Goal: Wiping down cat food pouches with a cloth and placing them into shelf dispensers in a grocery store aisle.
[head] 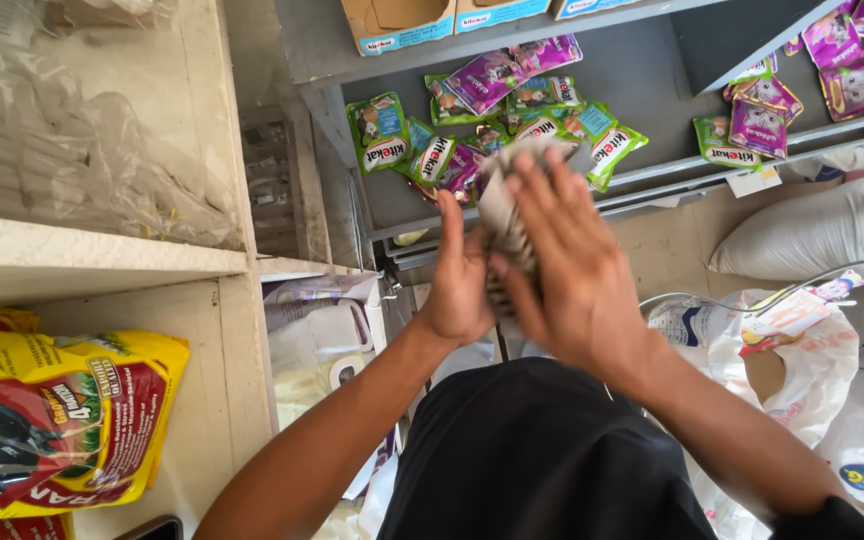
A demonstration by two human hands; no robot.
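Both hands clamped a grey stack of packets (pixel 507 215) between them, left hand (pixel 460 280) beside right hand (pixel 567 265), near the grey shelf's (pixel 642 85) front edge. Green and purple pouches (pixel 497 125) lay behind; the stack's face was hidden.

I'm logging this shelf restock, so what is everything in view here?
Stack of pouches: one bundle, greyish backs, held between both hands.
Loose pouches: about a dozen, green and purple, grey shelf.
More pouches: several, purple and green, shelf at right.
Cardboard boxes: three, brown and blue, top shelf.
Large bag: one, yellow and red, lower left.
White sacks: several, floor right.
Left hand: grips stack.
Right hand: over stack.
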